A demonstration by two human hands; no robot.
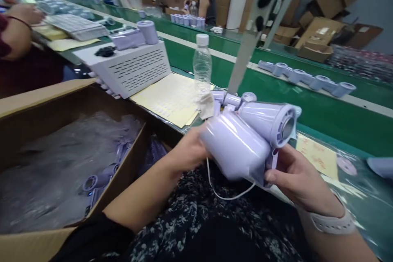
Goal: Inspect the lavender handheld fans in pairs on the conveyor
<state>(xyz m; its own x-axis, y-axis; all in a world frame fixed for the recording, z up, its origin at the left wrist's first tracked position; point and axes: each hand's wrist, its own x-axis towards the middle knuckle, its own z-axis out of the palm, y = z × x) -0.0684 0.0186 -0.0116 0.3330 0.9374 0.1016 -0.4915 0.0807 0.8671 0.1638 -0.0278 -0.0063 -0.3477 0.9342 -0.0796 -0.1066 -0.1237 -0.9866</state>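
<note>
In front of my body I hold glossy lavender hair-dryer-like plastic pieces. A cylindrical hair dryer (265, 120) with a ringed round end points right, with some clear film at its edge. Against it lies a rounded lavender housing (235, 145), blurred; whether the two are joined I cannot tell. My left hand (193, 147) is closed on the left end of the housing, its fingertips partly hidden. My right hand (294, 172) is closed around the lower right part, below the ringed end, with the thumb in front. A white cord (227, 198) loops underneath.
A cardboard box (132, 168) with bagged lavender dryers stands at left. Behind my hands are a water bottle (202, 65), yellow sticker sheets (166, 98), a white vented case (138, 69) and a metal post (245, 53). Several lavender dryers (319, 82) line the green conveyor (307, 108). Co-workers sit nearby.
</note>
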